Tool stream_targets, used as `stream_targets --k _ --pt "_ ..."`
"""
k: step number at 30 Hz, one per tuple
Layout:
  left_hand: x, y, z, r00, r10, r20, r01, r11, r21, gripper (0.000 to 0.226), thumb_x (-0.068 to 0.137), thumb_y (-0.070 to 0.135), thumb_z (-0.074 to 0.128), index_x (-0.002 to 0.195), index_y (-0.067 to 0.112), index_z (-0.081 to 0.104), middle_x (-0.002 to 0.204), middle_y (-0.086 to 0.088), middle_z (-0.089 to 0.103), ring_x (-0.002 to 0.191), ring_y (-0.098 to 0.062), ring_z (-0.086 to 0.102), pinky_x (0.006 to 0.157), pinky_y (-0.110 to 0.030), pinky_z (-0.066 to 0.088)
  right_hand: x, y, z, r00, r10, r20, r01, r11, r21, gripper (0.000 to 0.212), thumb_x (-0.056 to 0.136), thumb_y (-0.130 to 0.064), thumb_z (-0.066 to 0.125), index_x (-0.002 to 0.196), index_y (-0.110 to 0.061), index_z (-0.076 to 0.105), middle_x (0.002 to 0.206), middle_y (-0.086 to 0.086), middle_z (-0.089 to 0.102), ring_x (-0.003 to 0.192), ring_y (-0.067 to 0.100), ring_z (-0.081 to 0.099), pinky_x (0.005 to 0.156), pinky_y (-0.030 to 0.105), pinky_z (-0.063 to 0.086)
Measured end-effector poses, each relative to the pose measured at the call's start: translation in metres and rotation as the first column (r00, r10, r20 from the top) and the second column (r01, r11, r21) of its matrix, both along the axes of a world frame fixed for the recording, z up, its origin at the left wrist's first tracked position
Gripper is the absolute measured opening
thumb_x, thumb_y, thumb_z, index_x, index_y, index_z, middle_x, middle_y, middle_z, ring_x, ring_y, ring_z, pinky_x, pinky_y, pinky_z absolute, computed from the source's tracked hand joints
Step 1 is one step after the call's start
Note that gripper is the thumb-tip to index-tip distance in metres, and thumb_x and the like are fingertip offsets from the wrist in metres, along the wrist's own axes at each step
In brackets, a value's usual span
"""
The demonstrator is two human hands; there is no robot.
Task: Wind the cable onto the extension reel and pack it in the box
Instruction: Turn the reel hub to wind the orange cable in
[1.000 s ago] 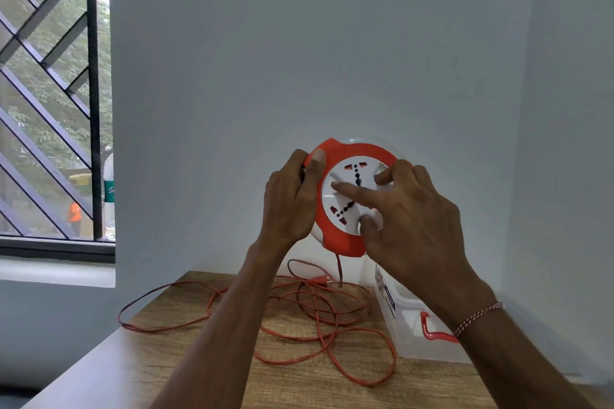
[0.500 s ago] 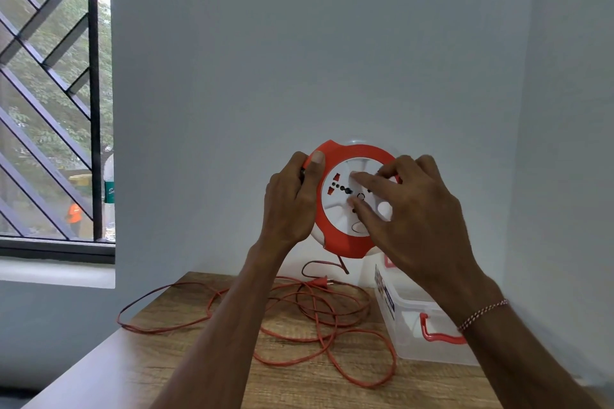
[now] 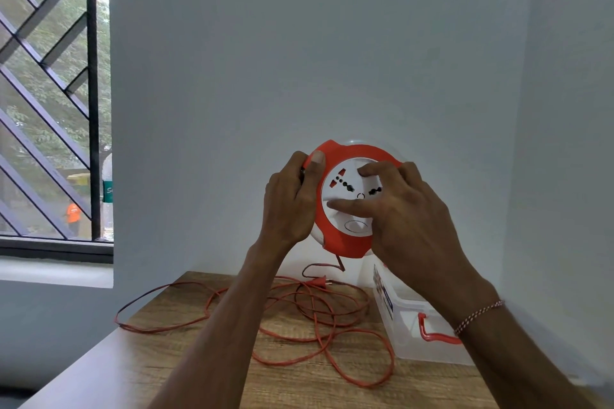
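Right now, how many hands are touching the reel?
2. The left hand grips the orange rim of the reel on its left side. The right hand lies on the white socket face, fingers spread.

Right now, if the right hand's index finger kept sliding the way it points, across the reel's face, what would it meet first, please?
Probably the reel's orange rim, then the left hand gripping that edge. The right hand points leftward; depth is unclear.
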State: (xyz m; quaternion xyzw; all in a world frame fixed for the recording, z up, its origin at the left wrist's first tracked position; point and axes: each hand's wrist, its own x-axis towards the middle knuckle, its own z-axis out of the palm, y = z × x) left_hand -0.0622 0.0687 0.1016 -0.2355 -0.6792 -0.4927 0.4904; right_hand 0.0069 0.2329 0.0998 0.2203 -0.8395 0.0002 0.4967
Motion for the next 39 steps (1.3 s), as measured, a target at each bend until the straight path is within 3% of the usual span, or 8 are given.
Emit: stream_targets --k 4,11,14,17,19,23,29,39 --pt "-0.001 -0.002 0.0 1.0 -0.014 0.004 0.014 1.0 0.013 0.039 0.097 0.052 0.037 0.097 0.019 0.059 0.079 0.012 0.069 0.067 -0.008 0.07 0.059 -0.024 0.06 0.001 0.0 -0.003 0.998 0.018 -0.063 -0.023 0.997 -0.077 0.061 0.063 -0.029 0.083 0.12 -0.038 0.062 0.116 0.014 0.06 0.104 0.034 0.054 0.072 0.044 0.055" --pt "-0.003 0.0 -0.001 1.0 -0.018 0.008 0.018 1.0 0.012 0.041 0.096 0.053 0.037 0.093 0.018 0.058 0.072 0.009 0.068 0.061 -0.011 0.068 0.055 -0.024 0.057 0.0 -0.001 -0.004 0.992 -0.099 -0.083 0.077 0.969 -0.235 0.063 0.075 -0.067 0.057 0.131 -0.037 0.052 0.107 0.009 0.069 0.091 0.029 0.064 0.067 0.041 0.056" --pt "-0.004 0.0 -0.001 1.0 -0.013 0.014 0.012 1.0 0.01 0.042 0.096 0.053 0.037 0.094 0.017 0.059 0.074 0.009 0.069 0.062 -0.01 0.069 0.057 -0.027 0.06 -0.001 -0.001 -0.003 0.993 -0.098 -0.06 0.082 0.969 -0.233 0.066 0.077 -0.073 0.047 0.131 -0.035 0.052 0.105 0.006 0.071 0.092 0.028 0.065 0.069 0.042 0.056" --pt "-0.004 0.001 -0.001 1.0 -0.007 0.016 0.007 1.0 0.006 0.042 0.096 0.053 0.036 0.094 0.017 0.058 0.074 0.008 0.068 0.061 -0.011 0.068 0.057 -0.026 0.059 0.0 0.0 0.001 0.995 -0.059 -0.077 0.04 0.972 -0.23 0.056 0.079 -0.064 0.055 0.125 -0.032 0.058 0.108 0.006 0.069 0.098 0.027 0.06 0.071 0.039 0.055" --pt "-0.003 0.001 -0.002 1.0 -0.01 0.019 0.01 1.0 0.002 0.042 0.096 0.053 0.036 0.093 0.018 0.058 0.073 0.007 0.068 0.06 -0.012 0.068 0.056 -0.026 0.059 0.001 0.002 0.004 0.991 0.031 -0.131 -0.058 0.977 -0.207 0.04 0.08 -0.045 0.067 0.114 -0.024 0.068 0.103 0.008 0.069 0.094 0.026 0.059 0.068 0.036 0.056" --pt "-0.003 0.001 -0.002 1.0 -0.02 0.012 0.02 1.0 0.007 0.041 0.097 0.051 0.037 0.093 0.017 0.058 0.072 0.008 0.068 0.06 -0.01 0.067 0.054 -0.024 0.058 0.002 0.006 0.008 0.986 0.142 -0.084 -0.146 0.988 -0.049 0.029 0.066 -0.014 0.083 0.093 -0.02 0.075 0.114 0.012 0.066 0.105 0.034 0.057 0.077 0.048 0.055" --pt "-0.002 0.001 -0.001 1.0 -0.008 0.022 0.008 1.0 0.004 0.041 0.096 0.052 0.036 0.093 0.018 0.058 0.073 0.009 0.068 0.062 -0.011 0.068 0.058 -0.031 0.061 0.005 0.002 0.005 0.999 0.038 0.033 -0.04 0.997 0.073 0.055 0.049 -0.024 0.092 0.099 -0.033 0.073 0.126 0.01 0.06 0.111 0.035 0.052 0.08 0.05 0.053" --pt "0.002 0.003 0.0 1.0 -0.008 0.016 0.009 1.0 -0.012 0.041 0.097 0.05 0.036 0.097 0.016 0.059 0.081 0.008 0.07 0.066 -0.013 0.07 0.062 -0.032 0.062 0.003 0.0 -0.002 1.0 0.009 -0.016 -0.01 0.998 -0.066 0.062 0.053 -0.027 0.091 0.11 -0.034 0.069 0.113 0.016 0.061 0.098 0.036 0.06 0.073 0.047 0.055"
